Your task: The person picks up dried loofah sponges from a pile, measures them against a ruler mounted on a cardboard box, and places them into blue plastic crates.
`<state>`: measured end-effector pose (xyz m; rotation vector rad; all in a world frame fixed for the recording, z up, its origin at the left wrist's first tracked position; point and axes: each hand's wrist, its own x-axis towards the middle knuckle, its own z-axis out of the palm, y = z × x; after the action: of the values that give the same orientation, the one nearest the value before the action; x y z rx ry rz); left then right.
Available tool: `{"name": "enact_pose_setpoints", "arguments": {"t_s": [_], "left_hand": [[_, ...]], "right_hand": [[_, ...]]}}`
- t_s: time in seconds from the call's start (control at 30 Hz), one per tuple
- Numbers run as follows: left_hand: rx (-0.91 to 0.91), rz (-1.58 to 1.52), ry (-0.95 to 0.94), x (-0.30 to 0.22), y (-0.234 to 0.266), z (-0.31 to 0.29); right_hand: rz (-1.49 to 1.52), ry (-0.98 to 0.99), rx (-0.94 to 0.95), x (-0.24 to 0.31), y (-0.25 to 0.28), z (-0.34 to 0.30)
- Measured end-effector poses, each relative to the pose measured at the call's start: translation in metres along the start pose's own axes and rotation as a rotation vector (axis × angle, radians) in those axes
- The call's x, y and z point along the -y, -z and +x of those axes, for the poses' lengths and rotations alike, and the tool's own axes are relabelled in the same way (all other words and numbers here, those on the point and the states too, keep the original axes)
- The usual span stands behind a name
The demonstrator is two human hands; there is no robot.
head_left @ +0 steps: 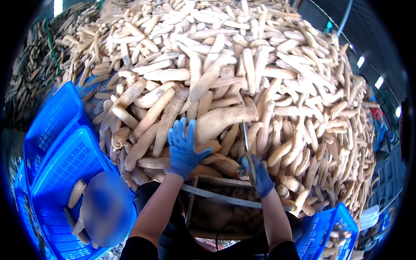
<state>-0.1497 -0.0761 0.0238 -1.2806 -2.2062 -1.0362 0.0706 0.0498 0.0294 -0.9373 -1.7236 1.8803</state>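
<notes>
My left hand (184, 149), in a blue glove, lies with fingers spread on the pile of thick tan roots, beside the left end of one large root (225, 121). In a matching glove, my right hand (258, 175) is closed round the tan handle of a knife-like tool. The tool's narrow metal blade (245, 136) points away from me, its tip by the right end of the large root. Below my hands is a wooden box (190, 203) with root pieces inside. A pale measuring strip (225, 199) crosses it.
The heap of roots (208, 52) rises ahead and spreads to both sides. Blue plastic baskets (71, 160) stand at the left, one with a few roots. Another blue basket (318, 236) at the lower right holds root pieces. Darker roots (30, 69) are piled far left.
</notes>
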Motion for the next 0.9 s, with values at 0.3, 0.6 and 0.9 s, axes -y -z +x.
{"name": "enact_pose_setpoints", "arguments": {"t_s": [0.3,0.6,0.9], "left_hand": [[0.894,-1.271,0.46,-0.039,-0.001,-0.031],[1.281,-1.325,0.521,-0.051,0.006,-0.056],[1.341,-1.094,0.429,-0.061,-0.001,-0.061]], "right_hand": [[-0.864,0.423,-0.386,-0.052,0.041,-0.112],[-1.014,0.328,-0.476,-0.068,0.059,-0.141],[-0.843,0.312,-0.373,-0.097,0.066,-0.149]]}}
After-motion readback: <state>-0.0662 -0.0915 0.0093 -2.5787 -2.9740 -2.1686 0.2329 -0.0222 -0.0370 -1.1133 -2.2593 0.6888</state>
